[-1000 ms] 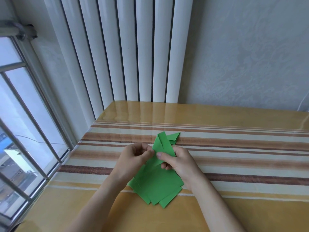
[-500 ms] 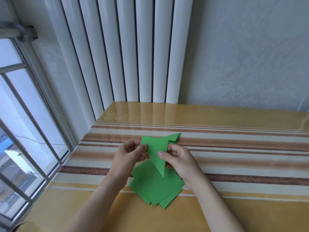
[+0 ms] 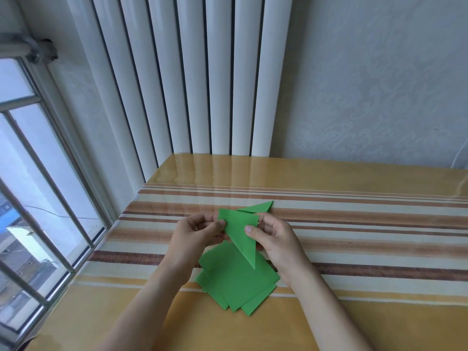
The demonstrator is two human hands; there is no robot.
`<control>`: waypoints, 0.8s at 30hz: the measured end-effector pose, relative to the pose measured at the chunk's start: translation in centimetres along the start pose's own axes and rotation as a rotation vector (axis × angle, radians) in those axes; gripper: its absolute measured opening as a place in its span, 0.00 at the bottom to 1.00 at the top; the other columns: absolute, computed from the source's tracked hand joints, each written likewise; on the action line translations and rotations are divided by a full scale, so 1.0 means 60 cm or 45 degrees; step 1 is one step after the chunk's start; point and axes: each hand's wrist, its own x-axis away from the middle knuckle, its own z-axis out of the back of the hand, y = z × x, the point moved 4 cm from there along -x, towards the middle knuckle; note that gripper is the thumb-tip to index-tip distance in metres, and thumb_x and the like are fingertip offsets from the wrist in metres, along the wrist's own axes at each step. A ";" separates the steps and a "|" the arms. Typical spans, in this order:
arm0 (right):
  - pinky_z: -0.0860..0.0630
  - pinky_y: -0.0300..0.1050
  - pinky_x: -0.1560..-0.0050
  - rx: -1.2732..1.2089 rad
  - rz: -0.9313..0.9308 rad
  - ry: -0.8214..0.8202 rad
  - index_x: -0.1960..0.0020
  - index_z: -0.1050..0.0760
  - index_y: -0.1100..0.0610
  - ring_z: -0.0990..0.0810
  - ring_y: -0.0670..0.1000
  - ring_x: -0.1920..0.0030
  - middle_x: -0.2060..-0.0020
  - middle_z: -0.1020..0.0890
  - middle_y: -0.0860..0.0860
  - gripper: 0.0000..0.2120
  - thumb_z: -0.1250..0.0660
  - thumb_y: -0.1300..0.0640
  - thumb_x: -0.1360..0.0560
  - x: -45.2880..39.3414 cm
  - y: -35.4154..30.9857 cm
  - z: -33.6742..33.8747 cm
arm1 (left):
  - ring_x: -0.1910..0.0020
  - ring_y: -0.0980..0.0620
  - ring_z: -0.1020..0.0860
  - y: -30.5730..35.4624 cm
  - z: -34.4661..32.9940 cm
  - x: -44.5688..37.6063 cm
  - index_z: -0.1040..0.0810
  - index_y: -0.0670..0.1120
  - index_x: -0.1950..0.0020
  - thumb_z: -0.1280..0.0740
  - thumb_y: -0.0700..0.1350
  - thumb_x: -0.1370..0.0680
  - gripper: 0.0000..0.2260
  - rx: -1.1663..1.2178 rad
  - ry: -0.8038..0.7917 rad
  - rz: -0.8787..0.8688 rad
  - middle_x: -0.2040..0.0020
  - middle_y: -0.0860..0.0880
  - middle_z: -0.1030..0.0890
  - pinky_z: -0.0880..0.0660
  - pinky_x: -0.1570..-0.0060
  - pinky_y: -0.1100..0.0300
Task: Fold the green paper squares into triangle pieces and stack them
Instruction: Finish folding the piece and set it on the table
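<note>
Between both hands I hold a green paper folded into a triangle (image 3: 240, 236), its point hanging down above the table. My left hand (image 3: 195, 236) pinches its upper left corner. My right hand (image 3: 276, 239) pinches its right edge with the thumb on the front. Under the hands a loose pile of flat green paper squares (image 3: 238, 282) lies fanned on the table. Just behind the hands a folded green triangle piece (image 3: 258, 207) rests flat on the striped cloth.
The table (image 3: 367, 249) has a glossy yellow and brown striped cover. A white ribbed radiator (image 3: 192, 79) stands at its far edge. A barred window (image 3: 33, 198) runs along the left side. The wall is at the back right.
The paper was being folded low over the pile a second ago. It is now a finished triangle raised between both hands, point down.
</note>
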 end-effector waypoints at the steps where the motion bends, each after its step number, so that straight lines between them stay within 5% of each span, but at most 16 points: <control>1: 0.18 0.62 0.39 -0.005 0.006 0.003 0.42 0.17 0.55 0.13 0.58 0.48 0.52 0.11 0.55 0.09 0.30 0.64 0.20 -0.001 -0.001 0.000 | 0.56 0.44 0.14 0.000 0.000 0.000 0.17 0.37 0.47 0.30 0.35 0.20 0.04 0.025 -0.007 0.004 0.53 0.36 0.13 0.17 0.47 0.53; 6: 0.16 0.51 0.47 -0.052 0.011 -0.026 0.44 0.16 0.51 0.12 0.53 0.52 0.53 0.11 0.54 0.13 0.32 0.67 0.19 0.001 -0.005 -0.001 | 0.59 0.47 0.15 0.003 0.001 0.002 0.18 0.37 0.47 0.33 0.33 0.19 0.04 0.096 -0.002 -0.015 0.53 0.38 0.14 0.17 0.55 0.61; 10: 0.17 0.46 0.52 -0.074 0.016 -0.039 0.44 0.15 0.54 0.13 0.54 0.53 0.51 0.11 0.56 0.13 0.33 0.68 0.19 0.000 -0.007 -0.002 | 0.58 0.47 0.16 0.008 0.000 0.002 0.19 0.38 0.45 0.33 0.33 0.18 0.05 0.001 -0.013 -0.063 0.52 0.35 0.15 0.18 0.50 0.54; 17: 0.18 0.58 0.39 -0.019 0.002 -0.062 0.40 0.17 0.55 0.13 0.58 0.46 0.49 0.11 0.55 0.12 0.33 0.66 0.18 0.002 -0.003 -0.004 | 0.62 0.49 0.18 0.009 0.004 0.001 0.18 0.39 0.45 0.32 0.32 0.20 0.06 -0.089 -0.015 -0.081 0.61 0.40 0.20 0.20 0.56 0.57; 24: 0.20 0.62 0.35 -0.015 0.070 -0.097 0.44 0.13 0.51 0.14 0.57 0.42 0.44 0.12 0.52 0.15 0.34 0.66 0.18 0.005 -0.014 -0.008 | 0.66 0.51 0.20 0.013 -0.004 0.005 0.19 0.41 0.52 0.36 0.30 0.19 0.10 0.286 -0.087 0.106 0.62 0.42 0.18 0.19 0.62 0.63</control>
